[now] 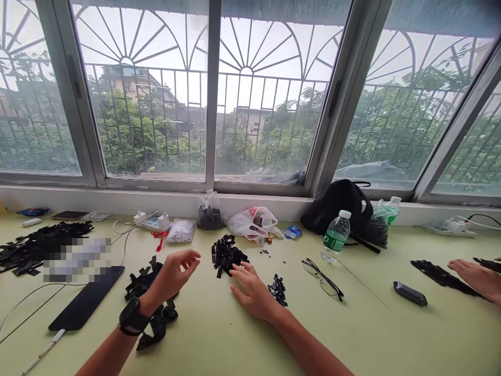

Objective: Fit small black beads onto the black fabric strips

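My left hand (174,274), with a black watch (133,315) on its wrist, hovers over the table. Its fingers are bent, with a gap to the thumb and nothing visible between them. Below it lies a loose heap of black fabric strips (141,282), partly hidden by the hand and wrist. My right hand (252,293) rests with fingers outstretched at the near edge of another pile of black strips (227,255), its fingertips touching them. Just right of this hand is a small heap of dark round buttons (277,290), with a few more scattered farther back.
Eyeglasses (324,279), a water bottle (336,237) and a black bag (336,206) stand or lie to the right. Another person's hand (475,279) is on black strips at far right. A tablet (88,300) with a cable, more strips (50,243) and plastic bags (254,223) lie around.
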`<state>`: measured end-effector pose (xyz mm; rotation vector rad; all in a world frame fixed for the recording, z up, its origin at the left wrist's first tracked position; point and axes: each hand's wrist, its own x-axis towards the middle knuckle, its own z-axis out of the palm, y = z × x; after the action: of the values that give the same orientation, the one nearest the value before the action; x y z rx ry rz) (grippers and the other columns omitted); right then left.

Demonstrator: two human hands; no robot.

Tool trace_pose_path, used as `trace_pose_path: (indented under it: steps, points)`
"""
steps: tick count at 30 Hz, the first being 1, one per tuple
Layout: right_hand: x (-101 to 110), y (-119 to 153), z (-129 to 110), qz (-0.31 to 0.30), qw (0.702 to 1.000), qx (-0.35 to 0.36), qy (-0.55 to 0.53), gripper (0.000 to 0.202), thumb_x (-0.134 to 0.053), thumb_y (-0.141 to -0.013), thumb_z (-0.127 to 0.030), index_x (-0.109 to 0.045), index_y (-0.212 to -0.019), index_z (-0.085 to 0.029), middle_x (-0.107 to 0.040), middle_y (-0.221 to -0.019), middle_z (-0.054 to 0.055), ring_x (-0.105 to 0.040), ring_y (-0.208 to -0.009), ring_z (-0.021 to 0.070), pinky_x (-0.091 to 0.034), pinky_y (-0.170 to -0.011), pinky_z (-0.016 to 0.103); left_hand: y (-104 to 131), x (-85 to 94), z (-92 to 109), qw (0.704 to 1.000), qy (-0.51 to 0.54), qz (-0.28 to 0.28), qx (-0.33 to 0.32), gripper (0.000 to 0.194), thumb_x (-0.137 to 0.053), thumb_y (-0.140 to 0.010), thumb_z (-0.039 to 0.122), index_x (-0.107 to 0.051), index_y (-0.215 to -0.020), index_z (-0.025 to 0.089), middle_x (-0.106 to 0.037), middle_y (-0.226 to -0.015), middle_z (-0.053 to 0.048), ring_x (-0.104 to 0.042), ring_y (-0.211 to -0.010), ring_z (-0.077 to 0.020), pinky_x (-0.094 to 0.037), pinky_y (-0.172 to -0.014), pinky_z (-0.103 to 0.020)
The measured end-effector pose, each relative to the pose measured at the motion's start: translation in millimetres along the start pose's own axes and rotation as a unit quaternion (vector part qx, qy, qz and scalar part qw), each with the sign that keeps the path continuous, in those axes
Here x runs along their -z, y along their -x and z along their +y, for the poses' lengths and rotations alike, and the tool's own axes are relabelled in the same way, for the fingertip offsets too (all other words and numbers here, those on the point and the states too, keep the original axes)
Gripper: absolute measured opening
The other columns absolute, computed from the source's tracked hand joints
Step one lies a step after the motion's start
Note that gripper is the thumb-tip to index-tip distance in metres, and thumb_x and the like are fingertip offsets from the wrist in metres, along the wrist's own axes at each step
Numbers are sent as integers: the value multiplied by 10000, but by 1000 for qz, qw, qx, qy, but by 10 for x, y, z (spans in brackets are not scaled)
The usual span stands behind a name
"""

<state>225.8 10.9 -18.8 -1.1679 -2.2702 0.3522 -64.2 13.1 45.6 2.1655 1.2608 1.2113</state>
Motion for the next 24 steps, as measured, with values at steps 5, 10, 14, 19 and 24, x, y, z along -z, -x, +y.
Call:
trace_pose_path:
  steps: [5,10,14,19,24]
  points:
    - [73,-26,-76,60,998,2,-19,305,-615,-894,-254,-664,-1194,-235,-628,-1307,82,-410,-1329,290,-392,-1095,443,-83,635,-393,991,-105,-44,77,268,-572,-874,432,-701,-945,207,-733,-840,-46,-671,-730,-213,-498,-646,-277]
    - [134,-34,-95,95,995,2,-32,199,-627,-890,-222,-679,-1082,-235,-684,-1093,76,-517,-1146,280,-455,-977,411,105,772,-763,958,-242,-61,141,226,-651,-748,384,-720,-885,217,-746,-947,-85,-667,-897,-283,-461,-742,-311]
    - [136,-26,-77,110,993,-5,-38,127,-629,-889,-212,-681,-1002,-235,-680,-1025,68,-528,-1099,273,-458,-939,393,193,705,-925,955,-230,-80,168,248,-645,-697,306,-708,-911,200,-730,-864,-76,-664,-849,-276,-447,-698,-300]
    - [147,-27,-43,117,992,-10,-50,85,-624,-892,-221,-681,-953,-235,-674,-988,63,-532,-1084,272,-453,-930,390,175,755,-1009,965,-188,-51,174,232,-566,-699,262,-692,-879,188,-694,-697,-44,-638,-671,-232,-437,-637,-292]
    - [179,-45,-48,126,990,-14,-59,83,-600,-909,-242,-680,-923,-223,-667,-975,71,-539,-1064,273,-447,-926,405,151,861,-918,979,-121,-35,162,284,-572,-798,418,-696,-937,204,-667,-688,-24,-616,-660,-217,-444,-628,-281]
